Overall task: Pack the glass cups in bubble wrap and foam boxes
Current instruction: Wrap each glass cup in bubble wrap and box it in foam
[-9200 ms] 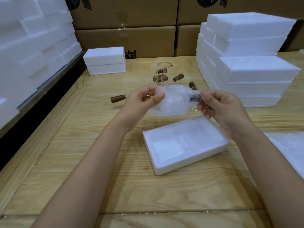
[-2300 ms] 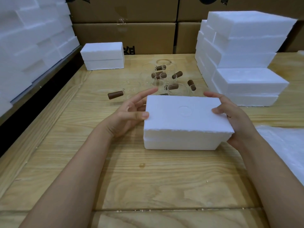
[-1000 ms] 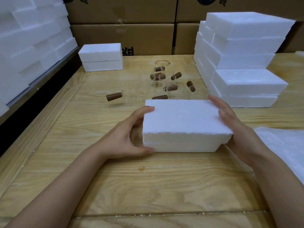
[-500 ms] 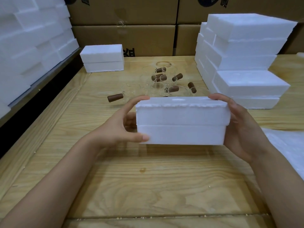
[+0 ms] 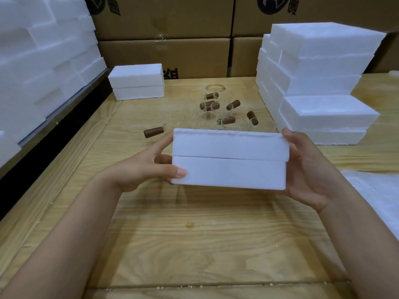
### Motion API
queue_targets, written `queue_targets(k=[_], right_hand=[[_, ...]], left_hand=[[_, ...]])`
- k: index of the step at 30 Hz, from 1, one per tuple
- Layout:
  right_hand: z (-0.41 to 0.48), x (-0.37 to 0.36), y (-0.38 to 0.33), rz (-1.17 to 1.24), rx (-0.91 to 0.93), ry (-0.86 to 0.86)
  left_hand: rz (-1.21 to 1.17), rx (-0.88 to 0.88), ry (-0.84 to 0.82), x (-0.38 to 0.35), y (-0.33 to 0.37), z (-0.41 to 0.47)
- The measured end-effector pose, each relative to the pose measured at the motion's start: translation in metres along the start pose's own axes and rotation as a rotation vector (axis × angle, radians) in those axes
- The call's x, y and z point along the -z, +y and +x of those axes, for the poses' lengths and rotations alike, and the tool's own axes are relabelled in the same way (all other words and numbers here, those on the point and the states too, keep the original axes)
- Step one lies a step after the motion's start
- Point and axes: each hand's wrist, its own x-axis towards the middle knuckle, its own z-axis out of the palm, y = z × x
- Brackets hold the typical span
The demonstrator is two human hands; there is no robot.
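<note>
The wooden tabletop (image 5: 194,244) takes up most of the view, bare across its near half, with brown cardboard cartons (image 5: 168,55) stacked against its far edge. A wall of white foam blocks (image 5: 41,61) rises along the left edge. At the far right corner stands a tall stepped stack of foam boxes (image 5: 319,83), several layers high. A sheet of white wrap material (image 5: 380,195) lies at the right edge; whether it is bubble wrap cannot be told from here. Near the far left corner sits one closed foam box, set apart (image 5: 137,80), lid on base. Above the middle of the tabletop, clear of the surface, a closed foam box (image 5: 230,158) is held with its long side facing the viewer, the seam between lid and base running level across it; its contents are hidden. The left hand (image 5: 146,167) grips the box's left end, thumb pressed on the front of the lower half and fingers reaching behind and up along the end. The right hand (image 5: 308,169) grips the right end, fingers curled over the upper corner and palm against the end face. Behind the box, toward the middle of the far edge, a loose cluster of clear glass cups (image 5: 218,108) with brown handles rests on the wood, and one brown-handled cup (image 5: 154,132) lies apart to the cluster's left.
</note>
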Motion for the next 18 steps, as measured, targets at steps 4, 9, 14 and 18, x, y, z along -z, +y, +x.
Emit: queue_targets(k=[4,9,14,18], right_hand=[[-0.002,-0.004,0.001,0.006,0.062,0.05],[-0.002,-0.006,-0.001,0.087,0.165,0.082],[-0.001,-0.01,-0.003,0.077,0.227,0.121],[0.003,-0.021,-0.004,0.068,0.243,0.109]], left_hand=[[-0.01,-0.008,0.035,-0.004,0.002,-0.002],[0.075,-0.132,0.184,-0.017,0.005,-0.006],[0.936,-0.529,0.541,-0.043,0.014,-0.001],[1.575,-0.674,0.62,-0.049,0.023,0.009]])
